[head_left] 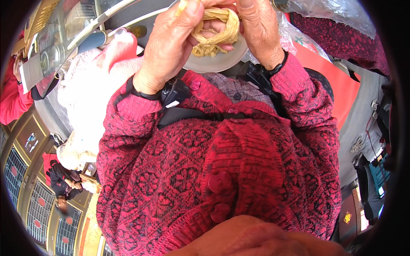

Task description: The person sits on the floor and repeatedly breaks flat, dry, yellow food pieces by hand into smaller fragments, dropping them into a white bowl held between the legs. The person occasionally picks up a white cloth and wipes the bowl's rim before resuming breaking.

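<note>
View from my head, looking down my red patterned cardigan (222, 170). My left hand (171, 42) and right hand (256, 30) are both closed on a pale yellow twisted strip (215, 32), apparently a dough or bean-curd ribbon; the fingers pinch it from either side so that its loop stays taut between them, which suggests I am knotting or winding it. The strip hangs directly over a grey round plate (218, 62), near the plate's close rim, so loose ends rest on the heap of similar strips (205, 50) already there. A black strap and clip (175, 91) sits at each wrist. Beside the plate lies a clear plastic bag (324, 13) on a red surface (316, 64). Whether a worktop carries the plate I cannot tell. At left, a person in dark clothing (64, 179) sits near ornamented panels (38, 205).
</note>
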Available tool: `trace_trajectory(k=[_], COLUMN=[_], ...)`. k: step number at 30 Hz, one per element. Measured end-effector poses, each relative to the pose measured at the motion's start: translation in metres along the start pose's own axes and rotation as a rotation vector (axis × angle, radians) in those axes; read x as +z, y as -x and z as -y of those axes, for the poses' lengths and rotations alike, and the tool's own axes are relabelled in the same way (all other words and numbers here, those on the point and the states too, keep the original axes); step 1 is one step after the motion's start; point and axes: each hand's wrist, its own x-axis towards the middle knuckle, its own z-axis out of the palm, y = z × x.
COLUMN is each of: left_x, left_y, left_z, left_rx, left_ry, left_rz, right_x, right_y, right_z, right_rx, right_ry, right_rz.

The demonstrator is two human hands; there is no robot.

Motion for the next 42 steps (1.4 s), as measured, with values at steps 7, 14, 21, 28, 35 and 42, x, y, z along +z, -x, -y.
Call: trace_trajectory(k=[7,14,21,28,35,42], left_x=[-0.015,-0.012,-0.001,-0.023,-0.049,-0.062], left_y=[0.006,0.006,0.004,-0.001,-0.06,-0.073], left_z=[-0.026,-0.027,-0.038,-0.082,-0.085,-0.061], left_rx=[-0.089,0.062,-0.138,0.06,0.486,0.564], left_ry=[0.432,-0.218,-0.256,-0.095,-0.217,-1.003], left_rz=[-0.061,-0.229,-0.422,-0.412,-0.385,-0.607], right_x=[-0.043,-0.042,-0.015,-0.017,-0.027,0.0], right_y=[0.003,0.003,-0.008,-0.04,-0.11,-0.102], right_z=[-0.006,-0.016,0.014,0.055,0.059,0.044], right_rx=[0.261,0.116,0.161,-0.207,-0.559,-0.448], right_ry=[0.091,0.018,0.06,0.252,0.629,0.875], right_rz=[-0.154,0.168,0.389,0.426,0.077,0.053])
